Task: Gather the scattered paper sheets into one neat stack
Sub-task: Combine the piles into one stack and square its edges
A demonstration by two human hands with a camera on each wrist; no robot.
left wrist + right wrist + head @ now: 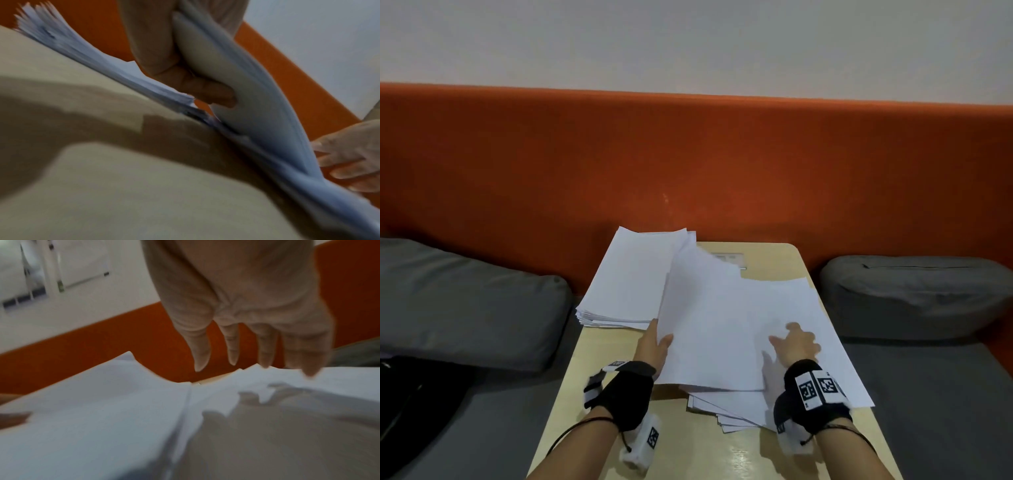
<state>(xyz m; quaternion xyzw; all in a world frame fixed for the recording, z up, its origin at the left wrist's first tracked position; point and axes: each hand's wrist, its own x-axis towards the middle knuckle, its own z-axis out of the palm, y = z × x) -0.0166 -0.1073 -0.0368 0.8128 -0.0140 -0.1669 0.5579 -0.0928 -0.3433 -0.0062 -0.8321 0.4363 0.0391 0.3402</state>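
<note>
On the small wooden counter (774, 267), the paper lies in two lots: a thicker stack (630, 277) at the far left corner, overhanging the counter's left and far edges, and loose fanned sheets (726, 329) over the middle and right, spilling past the right edge. The left hand (654, 346) pinches the left edge of a bundle of those loose sheets, thumb on top and fingers beneath, lifting that side. The right hand (796, 342) lies with spread, straight fingers on the sheets, holding nothing.

The paper looks light, limp and slippery; sheets will likely slide apart unless pinched firmly near an edge or squared between both palms. Open wood shows only at the near edge and far right corner, so room is tight. Overhanging sheets could slip off onto the grey cushions (465, 301) on either side.
</note>
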